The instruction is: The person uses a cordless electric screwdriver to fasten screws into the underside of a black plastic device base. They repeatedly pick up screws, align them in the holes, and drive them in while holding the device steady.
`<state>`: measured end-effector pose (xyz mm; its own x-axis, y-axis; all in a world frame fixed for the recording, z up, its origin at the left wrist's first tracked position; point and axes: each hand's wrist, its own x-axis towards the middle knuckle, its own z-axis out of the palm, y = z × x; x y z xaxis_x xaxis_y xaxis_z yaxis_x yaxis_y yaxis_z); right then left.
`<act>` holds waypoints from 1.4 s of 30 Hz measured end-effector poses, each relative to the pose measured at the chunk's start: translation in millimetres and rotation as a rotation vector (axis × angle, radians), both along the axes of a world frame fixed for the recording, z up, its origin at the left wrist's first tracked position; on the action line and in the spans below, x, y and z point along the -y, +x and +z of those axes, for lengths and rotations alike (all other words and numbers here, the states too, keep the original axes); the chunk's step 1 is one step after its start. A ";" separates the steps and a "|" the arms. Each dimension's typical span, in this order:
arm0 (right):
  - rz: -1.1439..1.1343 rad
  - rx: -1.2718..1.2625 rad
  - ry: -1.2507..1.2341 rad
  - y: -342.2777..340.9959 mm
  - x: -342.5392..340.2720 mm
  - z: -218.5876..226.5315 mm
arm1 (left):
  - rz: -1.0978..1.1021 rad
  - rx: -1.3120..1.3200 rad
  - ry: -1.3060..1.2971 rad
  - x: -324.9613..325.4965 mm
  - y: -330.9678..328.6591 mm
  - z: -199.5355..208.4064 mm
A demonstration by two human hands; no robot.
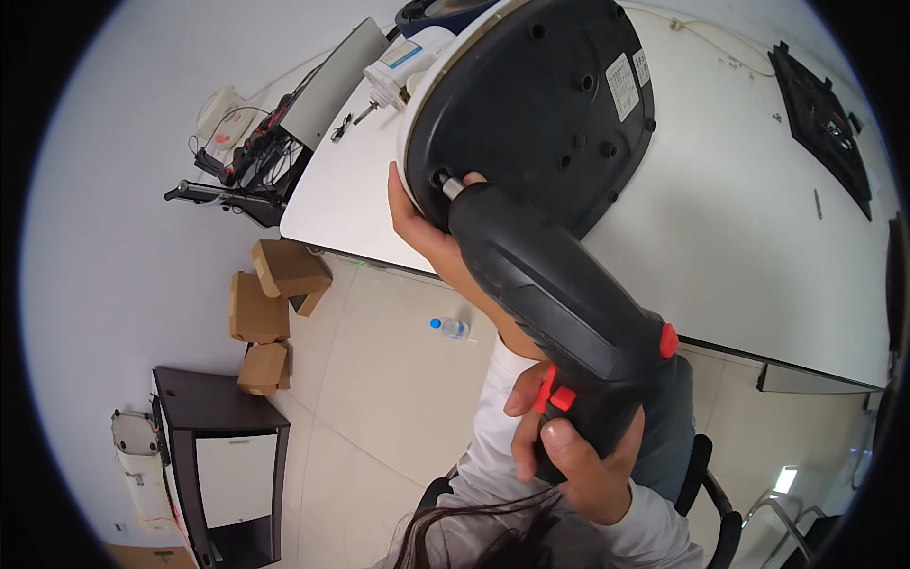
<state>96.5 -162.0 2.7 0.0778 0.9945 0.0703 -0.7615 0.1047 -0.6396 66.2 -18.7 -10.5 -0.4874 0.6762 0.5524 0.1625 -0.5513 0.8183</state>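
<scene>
The right hand (573, 455) is wrapped around the grip of a black electric screwdriver (559, 303) with red buttons, the thumb lying near the red trigger. Its metal tip sits at a screw hole on the black underside of a round appliance (540, 95) with a white rim, which is tipped up on its edge over the white tabletop (739, 237). The left hand (422, 223) holds the lower rim of the appliance, fingers curled behind it, so they are mostly hidden. The screwdriver body covers much of the left forearm.

On the tabletop, well apart to the right, lies a flat black panel (823, 119). Behind the appliance stands a white device (403, 62). On the floor lie brown cardboard boxes (270, 303), a small plastic bottle (449, 327) and a black cabinet (223, 446).
</scene>
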 end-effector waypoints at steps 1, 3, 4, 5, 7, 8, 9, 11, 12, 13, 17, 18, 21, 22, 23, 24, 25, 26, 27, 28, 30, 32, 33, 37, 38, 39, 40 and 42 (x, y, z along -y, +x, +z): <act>-0.013 -0.014 -0.006 -2.7 0.0 0.6 | 0.002 0.003 0.003 -0.1 0.1 -0.2; -0.040 -0.041 -0.017 -8.5 -0.2 1.9 | 0.000 0.001 0.003 -0.8 0.1 -2.9; -0.049 -0.002 -0.008 -8.9 -0.2 2.4 | 0.001 0.001 0.001 -0.7 -0.1 -3.1; -0.059 0.038 0.000 -9.1 -0.3 3.3 | 0.000 0.000 -0.001 -1.8 -0.5 -4.1; -0.074 0.071 0.007 -8.3 0.9 5.6 | -0.004 0.004 0.002 -2.2 0.7 -4.0; -0.076 0.063 0.003 -8.0 2.5 7.3 | -0.006 0.003 0.006 -2.3 0.9 -3.8; -0.080 0.056 -0.001 -7.3 3.9 9.0 | -0.008 0.004 0.010 -2.3 0.2 -3.7; -0.047 0.046 -0.027 -1.0 2.8 10.0 | -0.004 0.005 0.012 -3.4 -0.1 -5.5; -0.031 0.041 -0.040 2.2 2.1 9.7 | -0.005 0.006 0.011 -4.9 -0.8 -6.9; -0.039 0.066 -0.017 3.7 0.8 8.5 | -0.007 0.008 0.013 -6.1 0.9 -9.9; -0.068 0.189 0.014 7.7 -0.9 9.1 | -0.011 0.019 0.020 -11.5 1.4 -13.5; -0.065 0.203 0.005 8.4 -0.8 11.2 | -0.011 0.018 0.023 -12.8 1.3 -14.8; -0.097 0.304 0.037 10.6 -0.5 13.3 | -0.007 0.023 0.024 -15.9 -1.8 -14.6; -0.115 0.352 0.012 10.1 -0.3 15.5 | -0.002 0.025 0.021 -14.9 -1.8 -15.2; -0.132 0.400 -0.015 9.5 0.2 17.6 | -0.002 0.023 0.016 -13.0 -0.4 -13.5; -0.150 0.456 -0.090 7.8 2.9 25.6 | 0.000 0.020 0.012 -11.3 0.5 -11.6; -0.165 0.513 -0.162 5.7 4.9 32.7 | 0.010 0.011 -0.001 -2.7 2.8 -0.8; -0.172 0.514 -0.183 3.8 5.2 37.0 | 0.018 -0.001 -0.007 1.1 3.5 3.9; -0.178 0.516 -0.204 1.8 5.2 40.9 | 0.028 -0.014 -0.012 5.0 3.8 8.9; -0.181 0.517 -0.224 0.2 5.3 43.6 | 0.040 -0.033 -0.011 6.8 2.0 11.7; -0.169 0.519 -0.197 1.9 6.2 43.5 | 0.026 -0.014 -0.011 5.0 -4.4 10.4; -0.202 0.521 -0.214 7.0 3.3 41.8 | -0.056 0.057 -0.012 -5.5 -0.5 -3.7; -0.216 0.516 -0.235 8.8 2.0 43.2 | -0.082 0.083 -0.008 -8.6 2.0 -8.1; -0.158 0.564 -0.208 19.7 -0.9 48.8 | -0.058 0.020 0.038 -0.4 -1.0 1.3; -0.158 0.552 -0.200 20.9 -0.9 49.1 | -0.059 -0.012 0.051 1.5 -2.4 2.9; -0.158 0.540 -0.191 21.6 -1.0 48.6 | -0.059 -0.020 0.054 2.1 -3.0 3.5; -0.159 0.530 -0.185 22.6 -1.2 48.0 | -0.060 -0.026 0.056 2.1 -3.1 2.8; -0.092 0.435 -0.138 28.5 1.5 45.9 | -0.056 -0.035 0.060 2.0 -4.3 2.6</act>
<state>124.9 -163.5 48.5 0.1587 0.9872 -0.0164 -0.4108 0.0509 -0.9103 62.0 -20.7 -7.9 -0.4293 0.6671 0.6088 0.1585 -0.6080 0.7780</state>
